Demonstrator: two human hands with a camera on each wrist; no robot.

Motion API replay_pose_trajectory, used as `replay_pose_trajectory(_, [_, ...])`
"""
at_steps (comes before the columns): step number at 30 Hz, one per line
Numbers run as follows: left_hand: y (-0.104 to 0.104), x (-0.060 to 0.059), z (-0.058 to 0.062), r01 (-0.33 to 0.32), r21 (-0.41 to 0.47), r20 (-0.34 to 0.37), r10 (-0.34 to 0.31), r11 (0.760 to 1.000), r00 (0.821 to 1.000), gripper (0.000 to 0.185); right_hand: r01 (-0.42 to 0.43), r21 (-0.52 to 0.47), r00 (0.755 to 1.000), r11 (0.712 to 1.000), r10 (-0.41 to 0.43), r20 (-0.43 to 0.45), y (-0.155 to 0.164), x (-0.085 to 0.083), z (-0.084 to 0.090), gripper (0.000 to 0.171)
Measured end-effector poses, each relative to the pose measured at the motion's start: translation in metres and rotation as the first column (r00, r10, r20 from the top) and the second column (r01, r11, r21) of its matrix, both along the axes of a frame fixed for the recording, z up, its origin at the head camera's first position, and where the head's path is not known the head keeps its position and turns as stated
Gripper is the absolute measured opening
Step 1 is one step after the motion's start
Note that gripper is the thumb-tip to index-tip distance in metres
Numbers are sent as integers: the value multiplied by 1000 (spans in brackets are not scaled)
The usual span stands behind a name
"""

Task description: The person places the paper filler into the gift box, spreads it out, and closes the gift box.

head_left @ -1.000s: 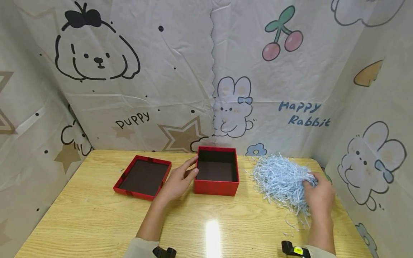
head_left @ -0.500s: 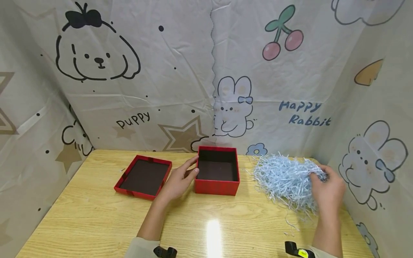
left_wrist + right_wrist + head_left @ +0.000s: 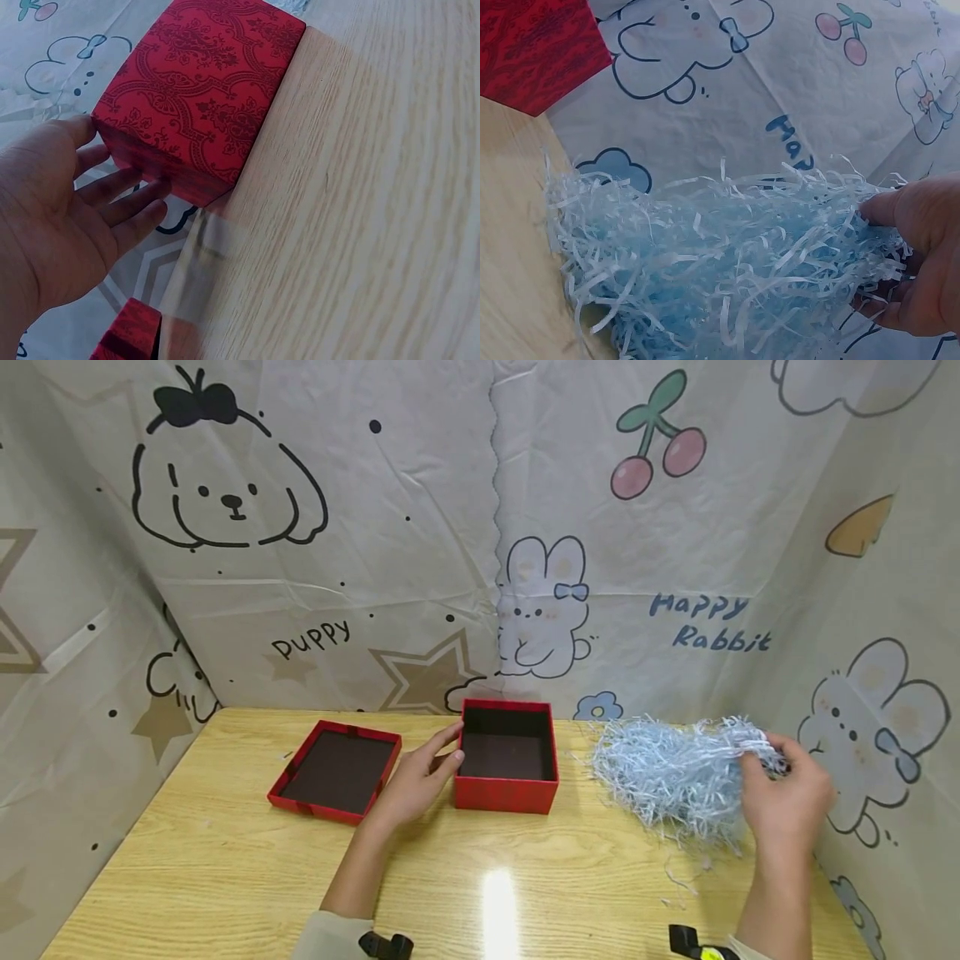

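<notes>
Printed cloth [image 3: 427, 485], drawn with puppies, rabbits and cherries, behind a wood-grain table [image 3: 225, 877].

Box [image 3: 504, 795], red: at the fingertips of the left hand [image 3: 416, 781], whose fingers are extended and touch its side without grasping. Head view gives the dark, bare interior; left wrist view gives the scrolled pattern on the outer walls, and the palm.

Lid [image 3: 333, 772], red: just beside the left hand, on the side away from the box; dark inner face up in head view, only a corner in left wrist view.

Shredded paper [image 3: 660, 777], pale blue, one heap: its outer end pinched by the right hand [image 3: 787, 789], the rest spreading from those fingers toward the box. Right wrist view separates thumb from the other fingers, which are partly hidden by strands.

Loose strands [image 3: 681, 883]: on the table, nearer the wearer than the right fingers.
</notes>
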State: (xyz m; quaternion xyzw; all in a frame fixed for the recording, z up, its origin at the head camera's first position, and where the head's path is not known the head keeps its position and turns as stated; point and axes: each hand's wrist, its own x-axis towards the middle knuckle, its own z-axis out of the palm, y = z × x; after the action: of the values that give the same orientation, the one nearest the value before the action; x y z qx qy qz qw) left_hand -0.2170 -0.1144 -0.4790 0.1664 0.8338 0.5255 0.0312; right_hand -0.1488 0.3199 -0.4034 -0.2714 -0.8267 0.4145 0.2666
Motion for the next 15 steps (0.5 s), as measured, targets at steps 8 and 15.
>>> replay_pose_trajectory(8, [0,0,2,-6,-11,-3,6,1000,1000,54,12,27,999,1000,-11,-34,-7,1,15,40])
replay_pose_trajectory(15, [0,0,0,0,-14,3,0,1000,1000,54,-6,15,992,1000,8,-123,-18,-1,27,37])
